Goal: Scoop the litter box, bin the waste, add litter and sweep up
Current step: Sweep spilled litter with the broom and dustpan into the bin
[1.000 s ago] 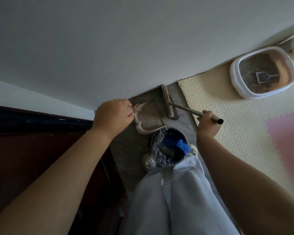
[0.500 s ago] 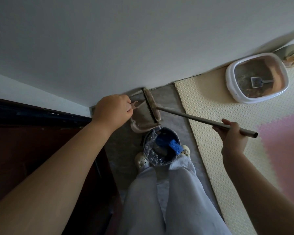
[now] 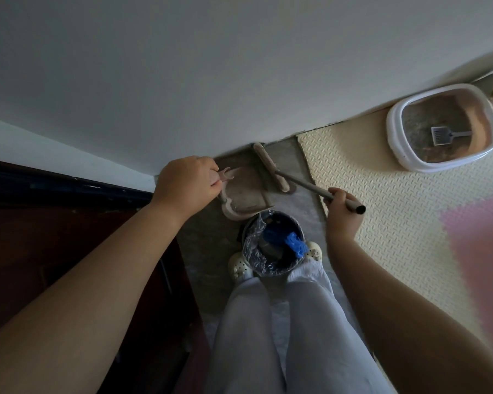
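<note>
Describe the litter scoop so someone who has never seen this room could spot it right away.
Start at the cream textured floor mat by the white wall; at its far right corner stands a white-rimmed litter box. Inside, on the brownish litter, lies the litter scoop: small, grey, slotted, its short handle pointing right. It is the only tool in the box.

The bin (image 3: 292, 221) is lined with thin clear plastic film (image 3: 252, 245), crinkled and glossy. Just beyond the bin, the dustpan (image 3: 248, 194) is matt beige plastic, dusty inside, on a rough grey floor strip (image 3: 305, 203). The broom (image 3: 269, 172) has a dull, smooth handle. Right of the bin, the cream mat (image 3: 396, 217) is embossed with diamonds. Far right of the bin, the litter box (image 3: 393, 137) is smooth white plastic holding grainy litter (image 3: 421, 120).
</note>
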Demonstrator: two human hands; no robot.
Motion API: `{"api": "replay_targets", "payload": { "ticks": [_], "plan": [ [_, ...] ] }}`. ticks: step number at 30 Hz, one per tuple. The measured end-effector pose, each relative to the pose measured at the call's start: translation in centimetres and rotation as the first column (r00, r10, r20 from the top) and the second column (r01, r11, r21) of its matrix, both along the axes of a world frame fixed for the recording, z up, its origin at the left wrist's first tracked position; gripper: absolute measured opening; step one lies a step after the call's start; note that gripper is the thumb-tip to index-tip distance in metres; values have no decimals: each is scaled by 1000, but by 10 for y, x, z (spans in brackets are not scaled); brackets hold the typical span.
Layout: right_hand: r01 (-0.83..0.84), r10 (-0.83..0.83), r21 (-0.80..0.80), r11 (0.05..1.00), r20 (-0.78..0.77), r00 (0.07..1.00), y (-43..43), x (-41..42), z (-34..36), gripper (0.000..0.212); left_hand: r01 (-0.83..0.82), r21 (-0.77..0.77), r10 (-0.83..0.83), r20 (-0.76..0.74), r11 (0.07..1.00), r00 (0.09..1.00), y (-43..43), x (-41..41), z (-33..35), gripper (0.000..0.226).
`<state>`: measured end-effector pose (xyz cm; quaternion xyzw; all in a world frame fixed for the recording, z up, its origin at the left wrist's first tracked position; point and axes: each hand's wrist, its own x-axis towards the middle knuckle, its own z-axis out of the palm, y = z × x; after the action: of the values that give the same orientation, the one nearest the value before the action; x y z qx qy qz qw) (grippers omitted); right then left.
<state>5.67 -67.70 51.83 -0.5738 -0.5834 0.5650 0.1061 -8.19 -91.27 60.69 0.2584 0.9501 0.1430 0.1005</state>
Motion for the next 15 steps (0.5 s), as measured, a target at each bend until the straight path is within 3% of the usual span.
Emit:
{"api": "replay_targets", "payload": {
  "ticks": [4,11,15],
  "plan": [
    [31,-30,-104,994,9,1000,-31,-2,-2,25,33,11,-33,-19,999,999,-1,2,0,16],
    [237,-264,-239,942,-87,961,-6,12,30,22,36,32,-36,-5,999,999,-2,1,5,17],
    [157,-188,-192,969,-157,970,22,26,42,21,38,40,-39,21,998,999,-3,1,7,16]
  ]
}}
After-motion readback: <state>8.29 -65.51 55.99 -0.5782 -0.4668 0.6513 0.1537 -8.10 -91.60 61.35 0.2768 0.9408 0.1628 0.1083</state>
